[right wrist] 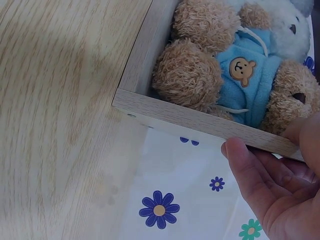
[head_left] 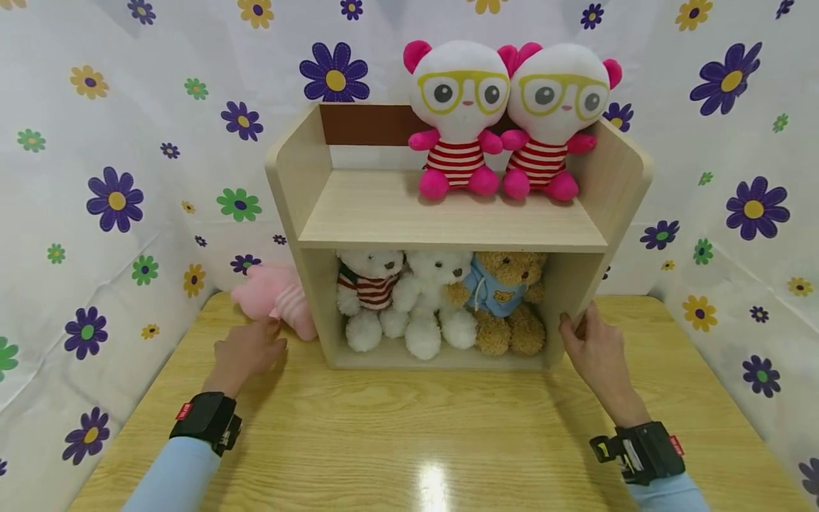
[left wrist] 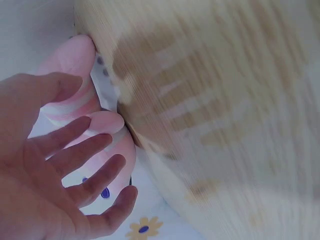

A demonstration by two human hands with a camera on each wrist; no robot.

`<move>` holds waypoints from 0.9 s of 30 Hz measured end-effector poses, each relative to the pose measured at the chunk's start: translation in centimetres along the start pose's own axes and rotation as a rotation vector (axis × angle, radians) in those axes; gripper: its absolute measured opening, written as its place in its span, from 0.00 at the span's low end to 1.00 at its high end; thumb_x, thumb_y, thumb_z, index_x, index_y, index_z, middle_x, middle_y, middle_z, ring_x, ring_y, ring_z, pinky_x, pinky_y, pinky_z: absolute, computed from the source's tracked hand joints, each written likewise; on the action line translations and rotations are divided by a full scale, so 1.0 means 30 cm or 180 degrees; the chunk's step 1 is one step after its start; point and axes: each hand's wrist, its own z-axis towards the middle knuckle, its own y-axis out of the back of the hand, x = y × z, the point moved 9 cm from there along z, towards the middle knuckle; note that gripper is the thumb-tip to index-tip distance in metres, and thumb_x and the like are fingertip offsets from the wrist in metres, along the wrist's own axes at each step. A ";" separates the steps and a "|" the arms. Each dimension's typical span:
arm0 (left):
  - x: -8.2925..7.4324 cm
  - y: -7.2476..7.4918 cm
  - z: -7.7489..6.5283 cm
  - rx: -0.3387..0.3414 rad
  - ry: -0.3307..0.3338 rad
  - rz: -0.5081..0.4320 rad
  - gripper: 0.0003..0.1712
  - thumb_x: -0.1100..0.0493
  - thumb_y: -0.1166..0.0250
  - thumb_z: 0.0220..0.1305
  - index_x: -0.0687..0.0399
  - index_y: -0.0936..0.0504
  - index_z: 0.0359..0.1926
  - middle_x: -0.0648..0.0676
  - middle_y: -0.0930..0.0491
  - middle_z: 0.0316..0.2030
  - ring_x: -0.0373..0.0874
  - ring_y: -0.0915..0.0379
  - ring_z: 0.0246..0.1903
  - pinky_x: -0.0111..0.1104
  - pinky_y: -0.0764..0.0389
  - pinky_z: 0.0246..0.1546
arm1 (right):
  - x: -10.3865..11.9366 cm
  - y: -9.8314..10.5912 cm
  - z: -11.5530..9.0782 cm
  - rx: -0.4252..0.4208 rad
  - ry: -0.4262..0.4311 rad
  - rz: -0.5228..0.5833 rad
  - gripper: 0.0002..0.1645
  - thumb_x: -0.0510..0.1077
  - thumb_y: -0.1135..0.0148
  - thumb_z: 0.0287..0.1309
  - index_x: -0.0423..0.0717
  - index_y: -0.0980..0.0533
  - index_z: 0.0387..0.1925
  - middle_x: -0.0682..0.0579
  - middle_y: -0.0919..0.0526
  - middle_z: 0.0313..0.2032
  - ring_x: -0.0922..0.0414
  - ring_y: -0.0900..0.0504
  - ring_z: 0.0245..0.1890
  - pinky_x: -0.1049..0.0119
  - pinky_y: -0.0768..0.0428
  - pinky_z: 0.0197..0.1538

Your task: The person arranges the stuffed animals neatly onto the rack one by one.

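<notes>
A small wooden shelf (head_left: 358, 213) stands on the table, and my right hand (head_left: 598, 355) pinches the front edge of its right side panel. The right wrist view shows the thumb inside and the fingers (right wrist: 252, 185) outside that panel (right wrist: 195, 120). Left of the shelf lies a pink plush toy (head_left: 261, 293) with a striped body. Beside it is my left hand (head_left: 246, 352). In the left wrist view that hand's fingers (left wrist: 95, 180) are spread and loosely bent, overlapping the pink plush (left wrist: 75, 55) without being curled round it.
Two panda-like plush toys (head_left: 459, 121) with yellow glasses sit on the upper board. Below sit a white bear in a striped sweater (head_left: 370, 295), a plain white bear (head_left: 424, 306) and a brown bear in a blue hoodie (head_left: 505, 302). Flower-patterned cloth (head_left: 160, 85) surrounds the wooden table (head_left: 384, 427).
</notes>
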 end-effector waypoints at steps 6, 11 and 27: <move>0.086 0.047 -0.045 -0.0389 0.0212 -0.0067 0.24 0.48 0.52 0.76 0.62 0.23 0.55 0.77 0.19 0.48 0.78 0.23 0.45 0.73 0.28 0.41 | 0.005 -0.002 0.004 -0.0005 0.0037 -0.0013 0.07 0.34 0.36 0.62 0.34 0.27 0.37 0.48 0.24 0.17 0.71 0.36 0.14 0.76 0.38 0.16; 0.157 0.079 -0.100 -0.0487 0.0563 -0.0173 0.28 0.52 0.56 0.77 0.72 0.28 0.61 0.79 0.22 0.53 0.78 0.24 0.48 0.72 0.27 0.42 | 0.005 -0.002 0.001 -0.0022 0.0033 0.0000 0.07 0.34 0.36 0.62 0.35 0.27 0.36 0.47 0.24 0.17 0.71 0.36 0.14 0.76 0.37 0.17; -0.024 0.066 -0.052 -0.0154 -0.0059 -0.0629 0.41 0.43 0.61 0.82 0.68 0.57 0.79 0.80 0.21 0.45 0.69 0.20 0.39 0.61 0.21 0.45 | -0.007 -0.002 -0.001 -0.0050 -0.0024 -0.0019 0.07 0.34 0.35 0.62 0.35 0.26 0.37 0.48 0.23 0.17 0.69 0.33 0.14 0.76 0.36 0.17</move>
